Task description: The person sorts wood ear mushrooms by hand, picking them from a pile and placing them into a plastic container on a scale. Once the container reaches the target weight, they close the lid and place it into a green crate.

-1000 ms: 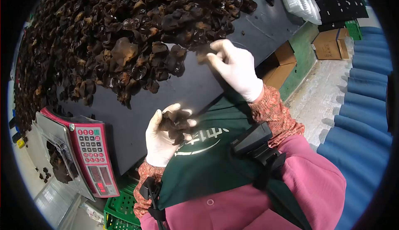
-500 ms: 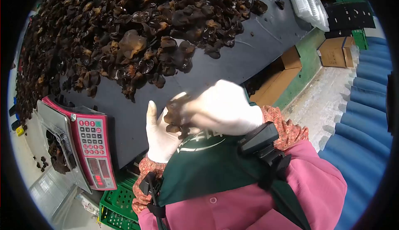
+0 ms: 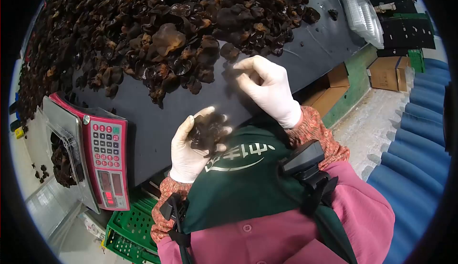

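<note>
Gloved hands apart at the edge of a table: my left hand grips a dark clump of fungus, thumb and fingers curled round it, just in front of my apron. My right hand reaches over the tabletop, thumb and forefinger drawn together; a dark blur lies at the fingertips, and I cannot tell whether a piece is pinched there. Just beyond them, a single round piece lies at the near edge of a broad heap.

Wet-looking and layered, the fungus could slide out past my left fingertips if that hold slackened, dropping onto the apron or the floor. A thin piece could tear if pinched too hard. A careless sweep of my right hand could drag loose pieces from the heap's edge.

Near my left forearm, a red-framed scale carries more fungus in a clear box, its digits lit but too small to read; an elbow knocking the pan could upset the reading or tip the box. Below sits a green crate. Beside my right arm, an open carton stands by the table, where a piece brushed over the edge could land.
</note>
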Tool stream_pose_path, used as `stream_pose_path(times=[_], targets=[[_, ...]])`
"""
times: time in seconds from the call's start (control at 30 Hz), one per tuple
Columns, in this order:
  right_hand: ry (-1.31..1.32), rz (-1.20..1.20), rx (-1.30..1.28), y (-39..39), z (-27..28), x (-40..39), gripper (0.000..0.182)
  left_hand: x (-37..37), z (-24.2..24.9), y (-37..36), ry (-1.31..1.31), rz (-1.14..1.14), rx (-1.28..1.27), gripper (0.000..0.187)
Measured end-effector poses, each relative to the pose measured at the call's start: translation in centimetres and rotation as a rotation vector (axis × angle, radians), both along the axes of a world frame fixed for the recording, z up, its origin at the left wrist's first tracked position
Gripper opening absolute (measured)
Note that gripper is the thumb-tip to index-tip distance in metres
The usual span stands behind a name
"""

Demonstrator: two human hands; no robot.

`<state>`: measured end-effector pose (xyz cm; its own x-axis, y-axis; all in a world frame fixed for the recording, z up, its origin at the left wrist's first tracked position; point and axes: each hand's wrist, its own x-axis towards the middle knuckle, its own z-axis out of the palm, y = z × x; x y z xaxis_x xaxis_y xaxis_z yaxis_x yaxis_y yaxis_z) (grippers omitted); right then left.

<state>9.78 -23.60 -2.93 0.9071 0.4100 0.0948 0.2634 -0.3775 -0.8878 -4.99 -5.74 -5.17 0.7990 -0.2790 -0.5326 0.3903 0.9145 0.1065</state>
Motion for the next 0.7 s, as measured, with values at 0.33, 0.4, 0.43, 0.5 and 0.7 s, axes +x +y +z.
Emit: stream_pose_path(times=[0.33,0.4,0.43,0.5,0.7], targets=[[-0.029,0.4,0.016,0.7,3.7,-1.2,0.027,0.0,1.5,0.1,0.086,-0.006,0.061,0.061],[-0.37,0.168,-0.205,1.2,2.2,1.0,0.026,-0.5,0.9,0.1,0.066,-0.024,0.07,0.055],[-0.488,0.071,-0.419,1.3,1.7,1.9,0.026,-0.7,0.8,0.1,0.054,-0.028,0.068,0.053],[-0.637,0.07,-0.64,1.2,-0.6,3.2,0.023,-0.5,1.2,0.2,0.073,-0.024,0.085,0.052],[-0.24,0.037,-0.327,1.3,1.8,1.8,0.022,0.0,2.3,0.3,0.132,0.004,0.152,0.052]])
